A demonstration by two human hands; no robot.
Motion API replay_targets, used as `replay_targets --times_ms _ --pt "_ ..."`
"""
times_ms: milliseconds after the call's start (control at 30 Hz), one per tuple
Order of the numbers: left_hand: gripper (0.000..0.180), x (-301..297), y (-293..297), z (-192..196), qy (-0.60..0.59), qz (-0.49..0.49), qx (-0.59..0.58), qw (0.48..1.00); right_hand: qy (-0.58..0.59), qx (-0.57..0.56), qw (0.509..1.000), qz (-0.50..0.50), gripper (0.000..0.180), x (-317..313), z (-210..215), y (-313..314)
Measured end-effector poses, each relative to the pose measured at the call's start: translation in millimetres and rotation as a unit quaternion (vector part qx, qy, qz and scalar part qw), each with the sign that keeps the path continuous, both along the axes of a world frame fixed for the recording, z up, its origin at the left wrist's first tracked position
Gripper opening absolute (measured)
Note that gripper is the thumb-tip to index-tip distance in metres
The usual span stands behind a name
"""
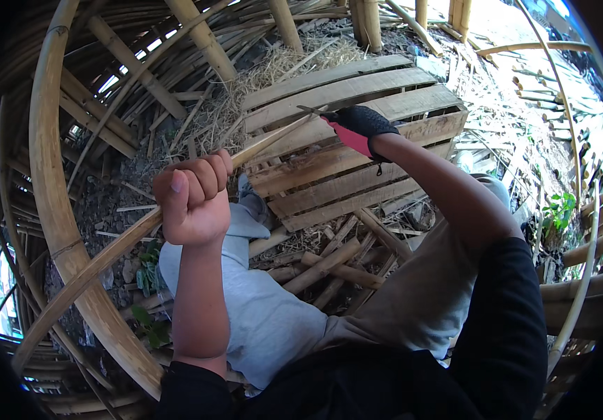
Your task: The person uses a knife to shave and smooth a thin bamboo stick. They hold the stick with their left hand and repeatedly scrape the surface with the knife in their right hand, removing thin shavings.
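Head view. Nearest, the bare left hand [193, 197] is closed in a fist around a long split-bamboo strip [128, 240], which slants across the person's left side. Farther out, the gloved right hand [359, 129] grips a knife [308, 110], its blade at the strip's thin tip, contact uncertain, above a slatted wooden pallet [303, 171]; bamboo poles [202, 38] stand beyond. The strip is probably light, stiff yet springy, with splintery edges; mid-length, well away from the blade, seems the safest hold.

The left hand [196, 196] grips a bamboo strip [123, 247], the right hand [359, 129] a knife [308, 109].
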State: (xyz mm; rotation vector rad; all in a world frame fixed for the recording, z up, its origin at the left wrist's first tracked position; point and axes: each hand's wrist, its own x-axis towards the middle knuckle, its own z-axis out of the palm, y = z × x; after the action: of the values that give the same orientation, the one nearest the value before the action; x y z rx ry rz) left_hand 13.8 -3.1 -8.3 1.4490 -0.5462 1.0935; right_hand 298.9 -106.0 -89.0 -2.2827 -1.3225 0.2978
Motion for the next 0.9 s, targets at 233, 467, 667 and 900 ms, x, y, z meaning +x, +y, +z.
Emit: replay_targets --times_ms 233,467,667,900 --pt "0.049 1.6 -22.8 -4.8 -0.012 0.044 0.013 0.999 0.037 0.099 0.989 -0.102 0.059 -28.3 18.9 -12.0" --pt "0.05 -0.4 -28.2 14.3 0.027 0.032 0.06 0.997 0.081 0.131 0.978 -0.138 0.064 -23.8 43.2 -26.7" --pt "0.054 -19.1 -27.0 38.6 -0.003 0.004 0.111 0.994 0.084 0.132 0.979 -0.128 0.065 -32.3 51.7 -39.1" --pt "0.054 -30.7 -37.4 45.3 0.0 0.011 0.091 0.996 0.03 0.123 0.985 -0.113 0.067 -26.0 42.7 -37.7"
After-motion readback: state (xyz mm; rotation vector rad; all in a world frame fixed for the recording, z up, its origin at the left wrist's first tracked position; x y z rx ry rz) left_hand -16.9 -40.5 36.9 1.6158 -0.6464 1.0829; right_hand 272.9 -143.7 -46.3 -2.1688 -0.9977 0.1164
